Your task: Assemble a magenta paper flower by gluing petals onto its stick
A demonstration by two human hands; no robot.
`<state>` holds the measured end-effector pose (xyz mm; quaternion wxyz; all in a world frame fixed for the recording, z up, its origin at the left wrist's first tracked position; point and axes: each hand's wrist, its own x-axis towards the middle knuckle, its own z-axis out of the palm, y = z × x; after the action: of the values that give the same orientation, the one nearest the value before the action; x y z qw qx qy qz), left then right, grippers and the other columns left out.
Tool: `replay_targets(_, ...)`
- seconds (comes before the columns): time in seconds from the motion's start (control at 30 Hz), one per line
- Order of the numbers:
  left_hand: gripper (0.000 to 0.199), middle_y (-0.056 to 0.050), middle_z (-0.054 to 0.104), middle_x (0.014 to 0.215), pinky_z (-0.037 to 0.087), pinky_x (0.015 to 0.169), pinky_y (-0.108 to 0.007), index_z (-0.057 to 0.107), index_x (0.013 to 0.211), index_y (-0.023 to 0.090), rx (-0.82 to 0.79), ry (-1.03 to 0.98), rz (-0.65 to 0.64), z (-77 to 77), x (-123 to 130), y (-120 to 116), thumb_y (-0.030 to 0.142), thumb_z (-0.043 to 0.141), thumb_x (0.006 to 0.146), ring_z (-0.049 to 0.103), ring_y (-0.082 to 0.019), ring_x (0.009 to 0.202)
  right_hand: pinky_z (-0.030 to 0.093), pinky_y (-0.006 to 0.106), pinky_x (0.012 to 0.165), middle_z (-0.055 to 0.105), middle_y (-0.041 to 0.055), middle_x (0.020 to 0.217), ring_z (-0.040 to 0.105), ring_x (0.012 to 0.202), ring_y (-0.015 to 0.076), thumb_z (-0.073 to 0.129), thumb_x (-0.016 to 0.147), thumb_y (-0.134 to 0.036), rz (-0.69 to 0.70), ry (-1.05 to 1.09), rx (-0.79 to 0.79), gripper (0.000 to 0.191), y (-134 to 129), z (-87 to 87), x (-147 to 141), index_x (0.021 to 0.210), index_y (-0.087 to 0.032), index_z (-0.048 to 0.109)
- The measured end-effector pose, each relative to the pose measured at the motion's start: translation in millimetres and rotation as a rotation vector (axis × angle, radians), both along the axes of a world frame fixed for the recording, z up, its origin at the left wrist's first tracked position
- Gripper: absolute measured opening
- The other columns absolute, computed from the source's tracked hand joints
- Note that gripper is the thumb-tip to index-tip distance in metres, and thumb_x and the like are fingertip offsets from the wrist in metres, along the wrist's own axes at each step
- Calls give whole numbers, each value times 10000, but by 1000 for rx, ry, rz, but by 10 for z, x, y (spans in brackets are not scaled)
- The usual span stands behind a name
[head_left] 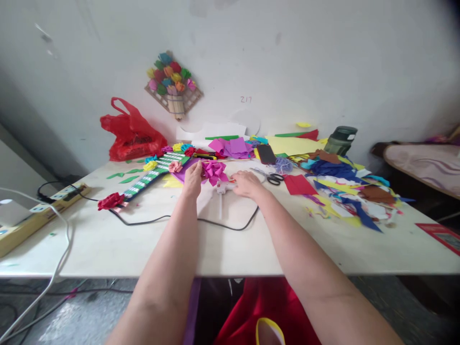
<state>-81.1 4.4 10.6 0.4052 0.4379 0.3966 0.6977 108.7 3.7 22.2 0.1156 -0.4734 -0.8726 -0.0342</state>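
Note:
My left hand [193,179] is closed on a magenta paper flower [214,171], pinching it at its left side above the table. My right hand [247,184] is closed at the right side of a white hot glue gun [220,187], its fingers partly hidden by the back of the hand. A clear glue stick [220,207] sticks out of the gun toward me. Just left of my left hand, a green-and-white striped panel [154,177] carries paper flowers, among them a pink one [175,166] and a red one [110,201].
Black scissors [276,179], a phone [266,154] and red paper [300,184] lie right of my hands. Coloured scraps [334,172] pile up near a green bottle [341,140]. A black cord [151,222] crosses the table from the power strip [43,218]. A red bag [134,134] stands behind.

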Motion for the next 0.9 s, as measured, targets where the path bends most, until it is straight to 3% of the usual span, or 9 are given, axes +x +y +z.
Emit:
replay_targets(0.07,361,30,498,552,402,503,-209,620,778,157,0,1,0,1,0,-1,516,646,762,470,-97,508,417,380,939,631,167,1185,567,1104,294,552,735,-200,-16,-78,-59,525,-33,-42,-79,1256,-147,579)
replay_targets(0.23,367,24,518,578,384,497,-202,626,790,157,39,28,-28,-33,-20,34,523,630,771,467,-92,514,459,357,873,649,185,1119,588,1076,284,513,742,-149,-92,-96,-19,448,-103,-94,-183,1179,-99,602)
replay_targets(0.43,378,40,483,551,388,506,-199,620,779,161,54,56,-1,-61,-57,56,539,626,770,437,-83,499,465,320,773,713,138,1028,660,949,253,566,743,-257,-144,-77,-66,331,-41,123,128,1043,-199,692)
replay_targets(0.6,416,35,520,581,398,530,-206,646,829,154,60,120,-11,-51,-54,29,562,643,743,447,-85,518,457,281,682,731,104,1009,658,887,251,626,712,-356,-168,94,-162,293,77,263,564,946,-206,720)
replay_targets(0.7,436,31,522,578,395,536,-215,650,823,147,49,162,-2,-45,-43,18,574,646,735,454,-92,526,457,247,666,737,72,921,648,814,209,647,681,-283,-94,303,-248,281,146,256,774,929,-174,721)
replay_targets(0.9,488,20,549,597,409,543,-220,663,825,134,25,196,-5,7,11,-40,605,667,698,473,-93,541,360,231,440,638,23,629,476,477,106,643,606,-218,-75,772,-489,217,140,257,860,801,-130,679)
